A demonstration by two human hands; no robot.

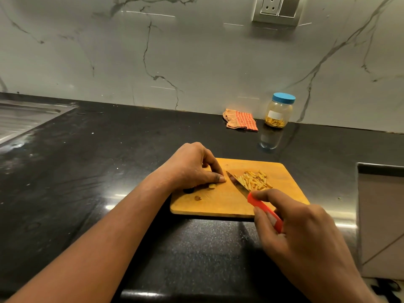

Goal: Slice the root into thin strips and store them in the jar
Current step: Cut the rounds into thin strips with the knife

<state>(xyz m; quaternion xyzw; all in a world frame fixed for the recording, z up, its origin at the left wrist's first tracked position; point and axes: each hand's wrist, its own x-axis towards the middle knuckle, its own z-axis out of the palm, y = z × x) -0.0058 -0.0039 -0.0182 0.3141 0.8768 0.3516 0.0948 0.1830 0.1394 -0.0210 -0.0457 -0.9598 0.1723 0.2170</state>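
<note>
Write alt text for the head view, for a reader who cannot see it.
The right hand grips a red-handled knife against a pile of strips on a wooden cutting board; the left hand holds a root piece. A blue-lidded jar stands behind.

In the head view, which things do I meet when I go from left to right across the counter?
Sink → left hand, holding down a root piece → checked cloth → jar. The knife and the cut strips overlap the cloth sideways, so they are left out.
</note>
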